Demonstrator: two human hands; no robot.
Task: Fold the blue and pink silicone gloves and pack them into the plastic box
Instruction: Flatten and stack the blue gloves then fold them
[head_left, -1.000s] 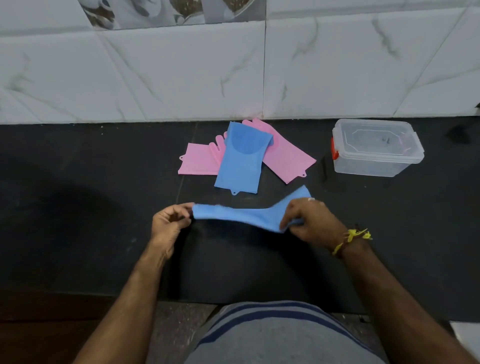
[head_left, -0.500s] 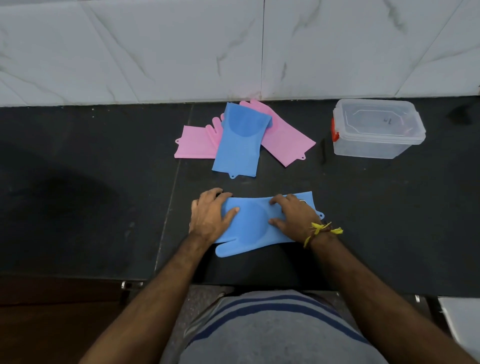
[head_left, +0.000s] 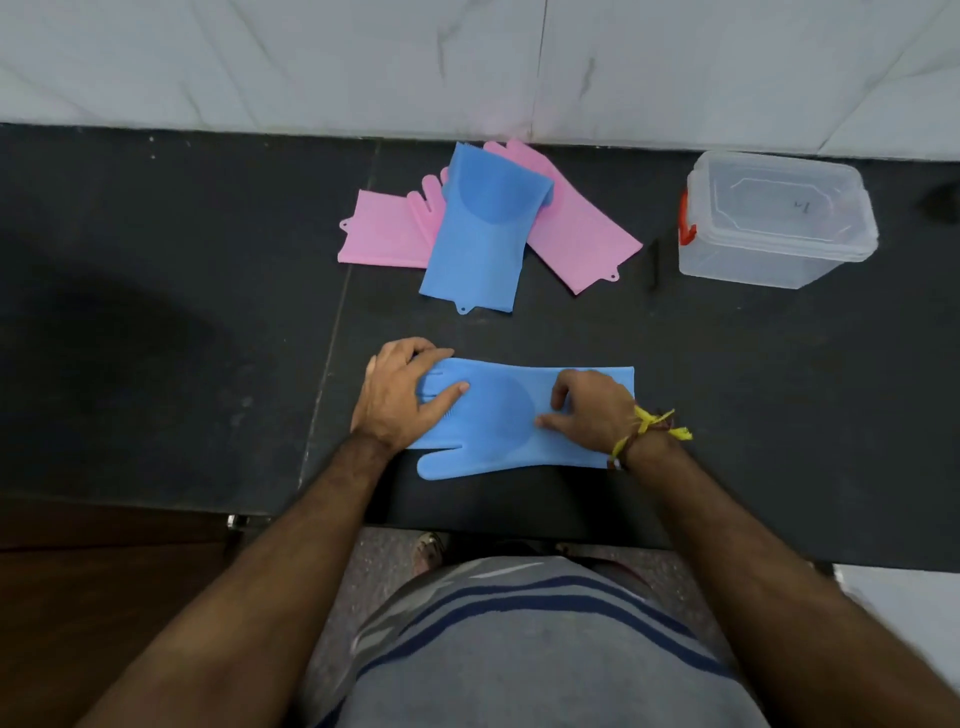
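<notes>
Flat on counter (head_left: 156, 364) — blue glove (head_left: 498, 410), both hands pressing it

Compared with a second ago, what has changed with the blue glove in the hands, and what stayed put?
The near blue glove, held up by its ends a second ago, now lies flat on the counter. The left hand presses its finger end, the right hand its cuff end, both open-palmed. The pile of gloves and the closed plastic box have not moved.

blue glove (head_left: 498, 410), pink gloves (head_left: 382, 234), black counter (head_left: 156, 312)
</notes>
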